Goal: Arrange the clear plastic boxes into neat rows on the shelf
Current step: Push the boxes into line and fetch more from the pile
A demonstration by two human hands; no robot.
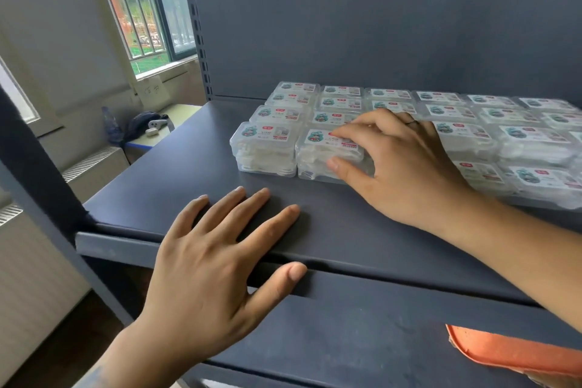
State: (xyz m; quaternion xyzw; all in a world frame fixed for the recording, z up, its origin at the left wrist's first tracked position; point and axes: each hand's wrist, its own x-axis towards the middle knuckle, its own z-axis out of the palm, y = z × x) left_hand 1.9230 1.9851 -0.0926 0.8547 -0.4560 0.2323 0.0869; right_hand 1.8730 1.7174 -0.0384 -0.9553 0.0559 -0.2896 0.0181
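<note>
While the left hand (201, 264) lies flat on the front edge of the dark shelf (176, 173) in the lower left of the frame, fingers straight and spread and holding nothing, the right hand (400, 164) is up near the middle of the frame on a stack of clear plastic boxes (324, 154). Its fingers curl over the top lid and the thumb presses the front side, so it's gripping that stack. Just left of it, pretty much touching, sits another two-high stack (266, 148). More labelled boxes (441, 110) run in rows back toward the shelf's rear panel and off to the right edge. Something orange (504, 353) pokes in at the lower right, can't tell what. Upper left there's a barred window (138, 3), with a desk (170, 126) below it carrying some dark bag-like stuff.
</note>
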